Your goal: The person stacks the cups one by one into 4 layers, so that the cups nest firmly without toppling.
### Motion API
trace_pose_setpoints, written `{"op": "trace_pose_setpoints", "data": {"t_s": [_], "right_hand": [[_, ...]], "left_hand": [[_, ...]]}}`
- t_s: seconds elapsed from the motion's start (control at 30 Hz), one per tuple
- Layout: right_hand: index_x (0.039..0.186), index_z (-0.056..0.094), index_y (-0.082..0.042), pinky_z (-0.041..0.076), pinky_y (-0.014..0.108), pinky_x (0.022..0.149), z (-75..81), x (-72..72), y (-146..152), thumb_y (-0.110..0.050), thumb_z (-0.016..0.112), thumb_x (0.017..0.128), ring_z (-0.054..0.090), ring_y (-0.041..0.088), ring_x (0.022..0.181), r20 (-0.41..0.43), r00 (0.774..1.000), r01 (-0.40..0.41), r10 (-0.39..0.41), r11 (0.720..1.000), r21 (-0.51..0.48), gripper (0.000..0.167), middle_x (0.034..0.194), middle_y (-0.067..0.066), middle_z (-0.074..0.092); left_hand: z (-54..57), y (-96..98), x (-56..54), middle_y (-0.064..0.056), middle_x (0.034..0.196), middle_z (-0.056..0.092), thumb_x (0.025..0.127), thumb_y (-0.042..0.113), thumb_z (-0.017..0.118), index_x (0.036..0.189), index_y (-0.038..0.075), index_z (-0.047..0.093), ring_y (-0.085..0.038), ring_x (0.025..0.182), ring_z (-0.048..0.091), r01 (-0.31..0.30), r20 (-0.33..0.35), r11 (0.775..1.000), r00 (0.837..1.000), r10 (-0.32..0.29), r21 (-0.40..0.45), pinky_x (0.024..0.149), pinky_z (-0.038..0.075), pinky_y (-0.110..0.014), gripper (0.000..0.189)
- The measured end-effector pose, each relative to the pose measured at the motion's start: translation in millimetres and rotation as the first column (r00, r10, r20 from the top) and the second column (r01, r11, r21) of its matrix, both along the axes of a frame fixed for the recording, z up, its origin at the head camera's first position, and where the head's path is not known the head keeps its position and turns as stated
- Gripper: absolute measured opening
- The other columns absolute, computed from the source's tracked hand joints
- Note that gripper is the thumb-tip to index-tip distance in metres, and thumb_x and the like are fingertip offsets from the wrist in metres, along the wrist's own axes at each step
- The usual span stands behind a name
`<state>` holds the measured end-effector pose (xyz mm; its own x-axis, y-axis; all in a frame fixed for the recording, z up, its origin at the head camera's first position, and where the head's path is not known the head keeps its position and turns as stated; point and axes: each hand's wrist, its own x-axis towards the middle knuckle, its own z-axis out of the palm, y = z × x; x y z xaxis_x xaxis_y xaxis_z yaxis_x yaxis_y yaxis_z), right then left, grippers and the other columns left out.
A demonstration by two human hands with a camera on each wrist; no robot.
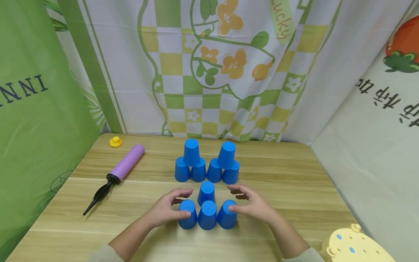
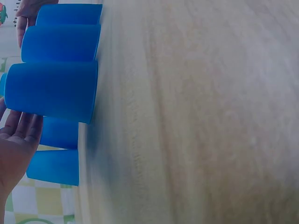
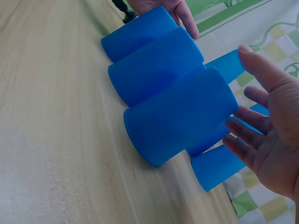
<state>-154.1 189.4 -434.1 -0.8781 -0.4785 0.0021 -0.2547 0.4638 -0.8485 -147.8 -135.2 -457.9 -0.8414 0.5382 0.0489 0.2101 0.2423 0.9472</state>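
Three upside-down blue cups stand in a front row: a left cup, a middle cup and a right cup. Just behind the middle one is another blue cup, its lower edge partly hidden. My left hand is at the left cup, thumb across its near side and fingers beyond it; in the left wrist view the extended fingers meet or nearly meet its wall. Beside the right cup, my right hand has spread, slightly bent fingers. Its thumb looks apart from the cup in the right wrist view.
Farther back stand two small blue cup stacks, a left stack and a right stack, each one cup on two. A purple pump and a yellow duck lie at left. A cream spotted object occupies the near right corner.
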Motion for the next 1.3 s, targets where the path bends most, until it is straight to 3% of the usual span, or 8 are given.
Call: {"op": "trace_pose_setpoints", "data": {"t_s": [0.37, 0.43, 0.63, 0.8, 1.1, 1.3], "right_hand": [[0.131, 0.057, -0.001, 0.051, 0.054, 0.098, -4.6, 0.7, -0.1, -0.028, 0.079, 0.083, 0.058, 0.037, 0.119, 0.042, 0.993, -0.118, 0.114, 0.989, 0.093, 0.060, 0.133, 0.019, 0.060], [0.131, 0.057, -0.001, 0.050, 0.055, 0.098, -4.1, 0.5, 0.0, -0.027, 0.079, 0.083, 0.058, 0.037, 0.119, 0.054, 0.992, -0.115, 0.110, 0.989, 0.094, 0.059, 0.132, 0.018, 0.060], [0.129, 0.059, -0.004, 0.050, 0.055, 0.099, -3.2, 0.3, 0.8, -0.027, 0.079, 0.083, 0.059, 0.035, 0.118, 0.070, 0.993, -0.103, 0.096, 0.989, 0.106, 0.056, 0.131, 0.015, 0.062], [0.127, 0.060, -0.002, 0.050, 0.056, 0.097, 0.3, -0.4, 3.1, -0.026, 0.079, 0.083, 0.060, 0.033, 0.114, 0.048, 0.995, -0.089, 0.084, 0.990, 0.110, 0.054, 0.127, 0.014, 0.063], [0.128, 0.059, -0.002, 0.054, 0.047, 0.094, 26.8, -8.2, 9.5, -0.026, 0.078, 0.084, 0.060, 0.027, 0.110, -0.058, 0.997, -0.042, 0.050, 0.991, 0.126, 0.054, 0.124, 0.013, 0.065], [0.132, 0.059, -0.003, 0.054, 0.035, 0.090, 58.2, -18.4, 5.2, -0.025, 0.077, 0.085, 0.061, 0.025, 0.107, -0.174, 0.985, 0.021, 0.004, 0.990, 0.139, 0.055, 0.126, 0.014, 0.064]], "left_hand": [[-5.6, 1.7, 2.5, -0.024, 0.136, 0.055, 0.086, 0.020, 0.075, 0.131, -0.005, 0.054, -0.038, 0.126, 0.051, -0.023, 0.011, 1.000, 1.000, 0.024, -0.005, 0.101, 0.044, -0.023, 0.055], [-7.1, 2.0, 2.2, -0.024, 0.134, 0.057, 0.086, 0.020, 0.076, 0.130, -0.005, 0.055, -0.038, 0.124, 0.052, -0.031, 0.009, 1.000, 0.999, 0.031, -0.007, 0.103, 0.045, -0.028, 0.054], [-9.5, 1.5, 2.5, -0.023, 0.134, 0.057, 0.086, 0.022, 0.076, 0.129, -0.004, 0.057, -0.040, 0.126, 0.052, -0.047, 0.057, 0.999, 0.997, 0.047, -0.011, 0.107, 0.042, -0.057, 0.054], [-10.3, 1.4, 2.8, -0.020, 0.134, 0.058, 0.086, 0.024, 0.076, 0.129, -0.002, 0.058, -0.039, 0.127, 0.051, -0.062, 0.089, 0.998, 0.994, 0.063, -0.011, 0.109, 0.040, -0.059, 0.054], [-12.5, 1.3, 2.6, -0.016, 0.135, 0.058, 0.086, 0.026, 0.076, 0.131, 0.001, 0.059, -0.038, 0.129, 0.050, -0.081, 0.121, 0.997, 0.989, 0.081, -0.005, 0.109, 0.041, -0.057, 0.054], [-13.9, 1.2, 3.1, -0.018, 0.135, 0.058, 0.086, 0.025, 0.076, 0.131, -0.001, 0.058, -0.040, 0.129, 0.051, -0.079, 0.112, 0.997, 0.991, 0.077, 0.007, 0.109, 0.041, -0.057, 0.054]]}}
